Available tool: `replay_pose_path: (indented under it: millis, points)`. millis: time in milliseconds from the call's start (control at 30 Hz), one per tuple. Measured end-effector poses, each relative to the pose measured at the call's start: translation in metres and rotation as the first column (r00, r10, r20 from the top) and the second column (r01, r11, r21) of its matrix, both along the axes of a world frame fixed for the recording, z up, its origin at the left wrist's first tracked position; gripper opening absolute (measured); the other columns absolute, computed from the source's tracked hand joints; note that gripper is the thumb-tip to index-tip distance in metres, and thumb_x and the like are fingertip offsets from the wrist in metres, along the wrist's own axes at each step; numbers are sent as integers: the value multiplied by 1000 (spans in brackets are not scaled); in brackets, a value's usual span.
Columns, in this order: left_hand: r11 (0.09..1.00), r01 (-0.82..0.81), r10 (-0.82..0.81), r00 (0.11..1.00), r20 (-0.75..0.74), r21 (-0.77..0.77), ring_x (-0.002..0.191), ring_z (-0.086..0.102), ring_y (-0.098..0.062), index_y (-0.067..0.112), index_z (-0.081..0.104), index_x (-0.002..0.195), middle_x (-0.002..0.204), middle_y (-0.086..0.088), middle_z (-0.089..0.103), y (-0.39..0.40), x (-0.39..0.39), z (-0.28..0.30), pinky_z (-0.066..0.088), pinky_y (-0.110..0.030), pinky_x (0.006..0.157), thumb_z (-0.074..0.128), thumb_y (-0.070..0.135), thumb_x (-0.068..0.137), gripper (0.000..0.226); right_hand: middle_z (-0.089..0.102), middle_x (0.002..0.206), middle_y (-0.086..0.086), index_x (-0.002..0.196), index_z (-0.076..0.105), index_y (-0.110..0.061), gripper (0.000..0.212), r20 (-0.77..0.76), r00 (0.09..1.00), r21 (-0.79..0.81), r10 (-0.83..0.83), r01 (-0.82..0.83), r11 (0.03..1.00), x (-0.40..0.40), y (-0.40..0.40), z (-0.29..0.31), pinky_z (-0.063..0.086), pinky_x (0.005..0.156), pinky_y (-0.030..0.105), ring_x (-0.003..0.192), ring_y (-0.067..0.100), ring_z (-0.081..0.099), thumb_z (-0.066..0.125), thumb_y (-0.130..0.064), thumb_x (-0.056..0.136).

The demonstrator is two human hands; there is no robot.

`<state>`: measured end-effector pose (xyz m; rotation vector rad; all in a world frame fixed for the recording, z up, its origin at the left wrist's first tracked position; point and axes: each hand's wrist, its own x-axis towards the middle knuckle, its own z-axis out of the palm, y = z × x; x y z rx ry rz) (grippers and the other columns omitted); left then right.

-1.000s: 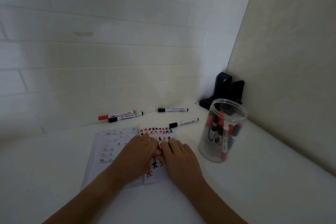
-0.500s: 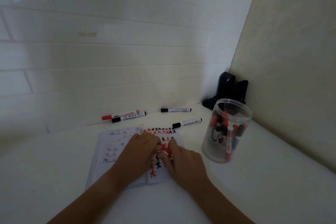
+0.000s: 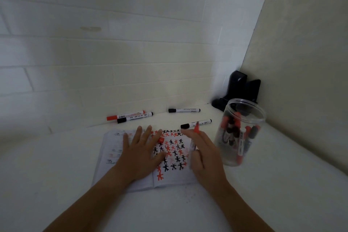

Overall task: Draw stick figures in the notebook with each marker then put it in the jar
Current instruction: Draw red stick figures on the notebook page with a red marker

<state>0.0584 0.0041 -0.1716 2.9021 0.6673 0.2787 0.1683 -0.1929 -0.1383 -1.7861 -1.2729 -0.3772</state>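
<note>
While the left hand (image 3: 140, 153) lies flat with fingers spread on the open notebook (image 3: 150, 156) at frame centre, a red cap (image 3: 161, 139) by its fingertips, the right hand (image 3: 204, 153) holds a blurred red marker (image 3: 194, 140), tip pointing up. Clear jar (image 3: 242, 132) of markers stands right of centre; four loose markers (image 3: 130, 117) lie above the notebook.

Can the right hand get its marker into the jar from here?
Probably yes. The right hand holds the red marker just left of the jar, whose mouth is open on top, with nothing visible between them.
</note>
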Motion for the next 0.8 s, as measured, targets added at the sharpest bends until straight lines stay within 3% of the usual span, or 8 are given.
replay_pose_path:
  millis: [33,100,167,267,333,400,600,800]
  points:
    - [1000,5,-5,1000,1,0,149,-20,-23,49,-12,150,164,5,-13,0,0,0,-15,-59,116,10,79,85,75,64,131,-2,135,60,-13,47,-56,998,33,8,-6,999,1,0,0,52,92,18,107,2,64,39,-7,94]
    - [1000,14,-14,1000,12,-2,150,-19,-23,50,-10,150,164,5,-12,1,0,-1,-13,-60,116,8,80,83,76,72,117,-5,125,59,-21,38,-136,991,49,6,0,999,3,1,-3,57,75,19,85,2,70,45,-1,96]
    - [1000,26,-26,999,22,-11,150,-19,-22,51,-8,151,164,6,-11,2,0,-2,-13,-59,117,8,82,82,77,74,97,-6,110,52,-27,29,-228,973,50,40,-30,998,3,2,-6,58,64,23,76,8,73,54,-1,99]
    - [999,43,-43,999,26,-8,150,-18,-19,50,-4,152,165,7,-8,4,3,-2,-11,-60,117,14,81,85,75,73,79,3,102,51,-28,5,-434,892,63,129,-112,992,-3,4,-6,51,54,21,66,13,71,52,-25,105]
    - [999,50,-50,998,26,-7,150,-18,-18,50,-2,152,165,8,-7,5,5,-3,-9,-60,117,17,80,86,75,68,66,4,100,61,-32,24,-535,831,64,151,-139,988,-7,5,-6,45,49,23,52,13,62,46,-50,103]
    - [999,53,-52,998,28,-8,150,-18,-18,50,-2,151,165,9,-6,7,5,-4,-10,-60,117,15,82,84,76,58,56,1,99,70,-29,35,-556,817,32,149,-158,987,-9,4,-7,42,46,25,46,13,53,47,-55,100]
    - [999,50,-51,999,6,3,150,-16,-17,50,-1,151,165,9,-5,15,13,-1,-8,-61,117,20,81,85,76,68,73,10,92,63,-23,14,-659,727,-10,193,-265,964,-15,2,-3,43,41,27,43,26,58,53,-26,101]
    - [999,38,-38,999,14,10,151,-13,-17,50,0,152,165,9,-3,18,16,-3,-7,-61,117,19,83,82,80,70,72,14,86,62,-19,11,-692,703,-68,163,-289,955,-18,1,-4,46,39,28,40,26,58,64,-22,97]
